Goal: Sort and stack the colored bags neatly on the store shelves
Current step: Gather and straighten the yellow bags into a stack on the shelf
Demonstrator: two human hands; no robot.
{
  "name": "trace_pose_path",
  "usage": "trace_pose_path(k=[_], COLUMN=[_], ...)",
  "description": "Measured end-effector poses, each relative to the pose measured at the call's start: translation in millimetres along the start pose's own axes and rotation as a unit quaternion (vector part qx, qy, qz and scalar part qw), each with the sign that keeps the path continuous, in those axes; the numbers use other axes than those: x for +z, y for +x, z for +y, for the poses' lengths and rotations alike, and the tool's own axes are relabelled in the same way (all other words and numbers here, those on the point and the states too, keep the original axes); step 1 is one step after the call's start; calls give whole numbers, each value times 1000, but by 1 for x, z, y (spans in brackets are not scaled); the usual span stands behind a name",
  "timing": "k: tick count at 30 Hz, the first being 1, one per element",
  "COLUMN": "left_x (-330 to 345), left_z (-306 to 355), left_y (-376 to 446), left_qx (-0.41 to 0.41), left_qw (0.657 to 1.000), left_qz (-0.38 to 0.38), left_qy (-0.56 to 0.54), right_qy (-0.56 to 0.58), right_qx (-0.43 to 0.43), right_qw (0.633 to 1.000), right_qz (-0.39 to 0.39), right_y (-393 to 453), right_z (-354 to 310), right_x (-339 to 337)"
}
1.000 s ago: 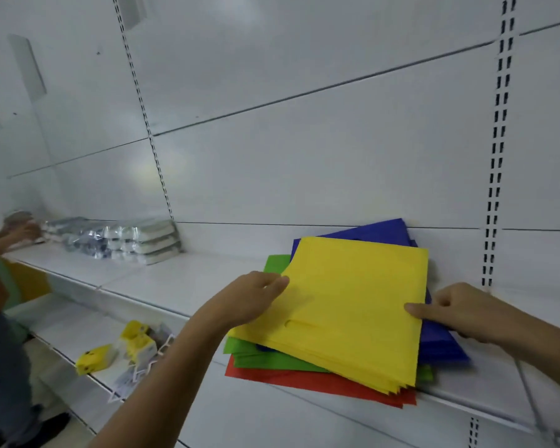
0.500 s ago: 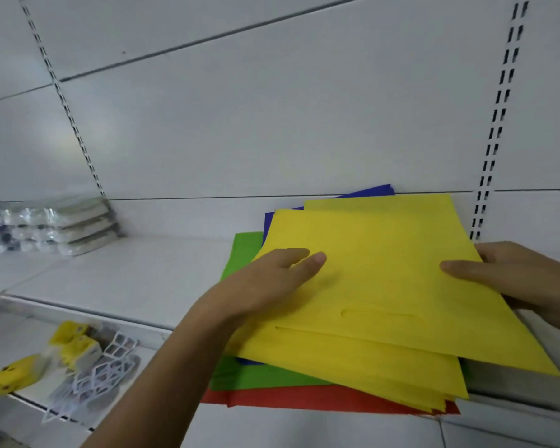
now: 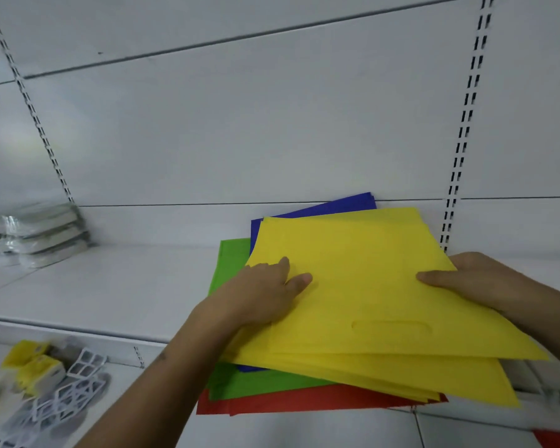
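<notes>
A pile of flat bags lies on the white shelf (image 3: 117, 286), overhanging its front edge. Yellow bags (image 3: 362, 286) are on top, fanned out. Below them show blue bags (image 3: 337, 206), green bags (image 3: 230, 263) and red bags (image 3: 304, 400) at the bottom. My left hand (image 3: 262, 292) grips the left edge of the top yellow bags, thumb lying on top. My right hand (image 3: 472, 279) holds their right edge, thumb on top and fingers hidden underneath. The topmost yellow bag is turned askew from those beneath it.
Clear-wrapped packs (image 3: 36, 234) are stacked at the shelf's far left. On the lower shelf at bottom left lie yellow boxes (image 3: 36, 367) and a white wire rack (image 3: 75, 389). Slotted uprights (image 3: 463, 124) run up the white back panel.
The view has swung right and closer to the pile. Both hands have kept their hold while the top yellow bags have been turned and shifted over the pile.
</notes>
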State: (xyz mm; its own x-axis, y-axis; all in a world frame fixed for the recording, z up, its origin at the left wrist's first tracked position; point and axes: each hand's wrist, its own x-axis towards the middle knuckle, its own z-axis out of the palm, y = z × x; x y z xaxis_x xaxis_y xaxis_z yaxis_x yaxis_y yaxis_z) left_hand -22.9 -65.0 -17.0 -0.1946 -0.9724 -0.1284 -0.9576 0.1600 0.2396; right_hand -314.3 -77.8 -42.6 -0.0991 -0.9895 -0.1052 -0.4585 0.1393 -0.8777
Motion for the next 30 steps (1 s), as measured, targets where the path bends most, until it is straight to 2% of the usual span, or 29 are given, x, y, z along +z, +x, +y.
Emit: trace_pose_path(k=[3,7,9,11,12,13,15,16,17,18,21,23,25,30], left_x=[4,3,1,-3,-4,-4,-6,-7,-11,-13,-16,-12,-8,-3], left_z=[5,-4,-10,-17,-20,-22,-22,-22,-20,-21,-26,-30,-31,-29], left_y=[2,5,11,17,21,24,27,26,23,23,16,14,10,4], left_qx=[16,12,-15,-30,-41,-51,-72,-70,-58,-45,-9,12,20,11], left_qw=[999,974,931,849,821,828,903,923,923,902,796,763,761,781], left_qz=[9,44,58,53,52,63,73,74,60,38,-27,-57,-66,29], left_qy=[-40,-220,-360,-524,-567,-555,-417,-371,-375,-428,-605,-644,-645,-624], right_qy=[-82,-126,-78,-9,28,63,131,159,176,186,215,219,213,235], right_qx=[-42,-137,-184,-209,-210,-203,-175,-161,-151,-143,-136,-140,-150,-145], right_qw=[995,976,972,970,970,971,972,971,970,970,965,963,963,960], right_qz=[50,110,127,126,121,112,86,75,69,66,67,64,66,40], right_y=[-1,-8,-14,-21,-23,-24,-26,-25,-25,-24,-23,-23,-24,-29], right_z=[0,1,-3,-8,-11,-13,-16,-17,-19,-20,-22,-25,-29,-35], right_x=[1,1,1,-1,-1,-1,-1,-2,-1,-1,2,5,7,13])
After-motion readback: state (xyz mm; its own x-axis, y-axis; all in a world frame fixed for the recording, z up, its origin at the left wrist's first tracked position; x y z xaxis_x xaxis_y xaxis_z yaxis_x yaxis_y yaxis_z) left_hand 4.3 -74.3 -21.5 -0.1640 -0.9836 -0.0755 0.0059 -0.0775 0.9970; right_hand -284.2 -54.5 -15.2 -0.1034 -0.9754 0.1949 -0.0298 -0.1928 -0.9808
